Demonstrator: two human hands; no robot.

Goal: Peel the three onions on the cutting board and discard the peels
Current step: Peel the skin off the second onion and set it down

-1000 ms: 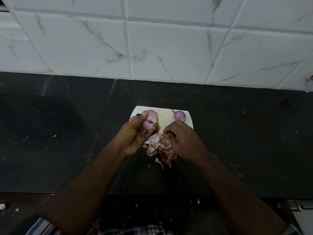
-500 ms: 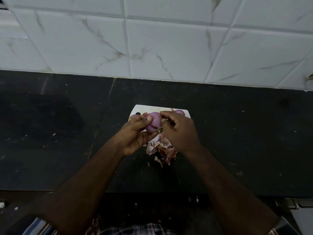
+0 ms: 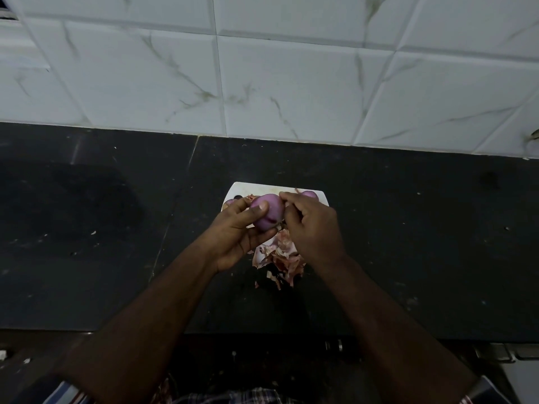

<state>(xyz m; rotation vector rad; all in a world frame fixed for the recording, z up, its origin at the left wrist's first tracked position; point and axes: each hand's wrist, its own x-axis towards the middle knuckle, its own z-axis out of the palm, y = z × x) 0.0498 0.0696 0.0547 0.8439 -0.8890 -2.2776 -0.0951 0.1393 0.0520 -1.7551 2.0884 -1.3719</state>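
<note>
A purple onion (image 3: 269,209) is held above the white cutting board (image 3: 264,189) by my left hand (image 3: 237,233), thumb on its top and fingers curled beneath. My right hand (image 3: 312,225) curls against the onion's right side, its fingertips pinching at the skin near the top. A second peeled onion (image 3: 309,195) sits on the board's far right, partly hidden by my right hand. A sliver of a third onion (image 3: 229,202) shows at the board's left edge. A heap of pinkish peels (image 3: 280,258) lies on the board's near edge and spills onto the counter.
The board rests on a black stone counter (image 3: 408,243) against a white marbled tile wall (image 3: 277,83). Small crumbs and peel scraps dot the counter. A metal edge (image 3: 510,352) shows at the lower right below the counter front.
My right hand rose from the peel heap to the onion in my left hand and now pinches at its right side. The onion is turned a little in my left hand.
</note>
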